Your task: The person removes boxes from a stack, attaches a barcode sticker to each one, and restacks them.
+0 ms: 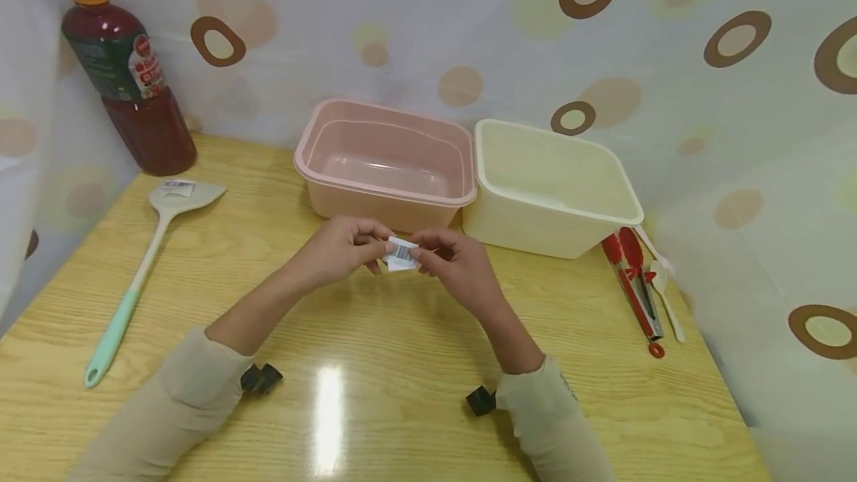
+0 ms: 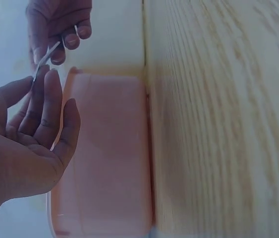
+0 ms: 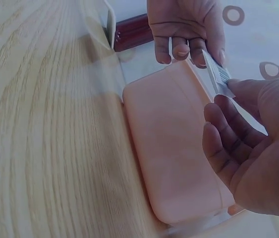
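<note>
Between both hands is a small white barcode label (image 1: 402, 253), its printed side facing up toward the head camera. My left hand (image 1: 341, 250) pinches its left edge with thumb and forefinger. On the other edge, my right hand (image 1: 458, 268) pinches it in the same way. The right wrist view shows the label (image 3: 218, 77) seen at a slant, slightly bent or folded. In the left wrist view the label (image 2: 46, 58) appears nearly edge-on. Both hands are above the table, just in front of the pink plastic bin (image 1: 384, 203).
A cream bin (image 1: 535, 225) stands against the pink one. At left are a spatula (image 1: 157, 236) bearing a label and a red sauce bottle (image 1: 130, 80). Red-handled tongs (image 1: 632, 285), a white spoon (image 1: 666, 296) and a white fork (image 1: 656, 251) lie at right.
</note>
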Demonstrator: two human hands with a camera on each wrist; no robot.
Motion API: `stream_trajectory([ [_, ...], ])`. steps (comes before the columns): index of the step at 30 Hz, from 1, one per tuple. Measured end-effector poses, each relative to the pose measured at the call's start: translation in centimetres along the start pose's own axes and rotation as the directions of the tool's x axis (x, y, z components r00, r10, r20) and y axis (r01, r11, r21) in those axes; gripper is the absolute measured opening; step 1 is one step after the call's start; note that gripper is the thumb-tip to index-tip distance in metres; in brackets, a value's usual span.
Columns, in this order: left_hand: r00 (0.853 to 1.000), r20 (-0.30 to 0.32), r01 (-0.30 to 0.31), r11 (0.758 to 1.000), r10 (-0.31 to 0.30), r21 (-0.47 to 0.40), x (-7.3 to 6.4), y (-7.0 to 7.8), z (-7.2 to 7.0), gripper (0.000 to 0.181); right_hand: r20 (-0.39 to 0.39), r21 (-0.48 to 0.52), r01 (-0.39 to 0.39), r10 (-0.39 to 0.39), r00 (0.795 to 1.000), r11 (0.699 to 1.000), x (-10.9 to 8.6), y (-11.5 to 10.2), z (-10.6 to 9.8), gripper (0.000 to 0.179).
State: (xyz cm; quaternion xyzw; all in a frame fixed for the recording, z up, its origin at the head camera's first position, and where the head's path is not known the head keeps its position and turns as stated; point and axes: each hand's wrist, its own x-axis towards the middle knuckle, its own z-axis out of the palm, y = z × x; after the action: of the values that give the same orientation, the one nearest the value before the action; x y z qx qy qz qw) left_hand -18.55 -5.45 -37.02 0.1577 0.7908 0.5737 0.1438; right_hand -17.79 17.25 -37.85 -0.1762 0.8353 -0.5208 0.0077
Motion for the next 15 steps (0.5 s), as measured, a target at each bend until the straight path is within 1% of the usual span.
stream_trajectory([
  [2,1.000,-0.001,0.001,1.000,-0.001,-0.002,-0.18,-0.09,0.04,0.021,-0.007,-0.005,-0.002,0.002,1.000,1.000,-0.11,-0.05,0.19,0.014],
  [8,0.999,0.022,-0.025,0.999,0.026,-0.046,-0.42,-0.03,0.02,0.028,-0.035,0.010,-0.010,0.010,0.999,1.000,-0.14,-0.23,0.35,0.013],
  [15,0.998,0.044,-0.040,0.997,0.043,-0.073,-0.26,-0.03,-0.20,0.029,-0.071,0.070,-0.059,0.064,0.995,0.996,0.03,-0.06,0.25,0.010],
])
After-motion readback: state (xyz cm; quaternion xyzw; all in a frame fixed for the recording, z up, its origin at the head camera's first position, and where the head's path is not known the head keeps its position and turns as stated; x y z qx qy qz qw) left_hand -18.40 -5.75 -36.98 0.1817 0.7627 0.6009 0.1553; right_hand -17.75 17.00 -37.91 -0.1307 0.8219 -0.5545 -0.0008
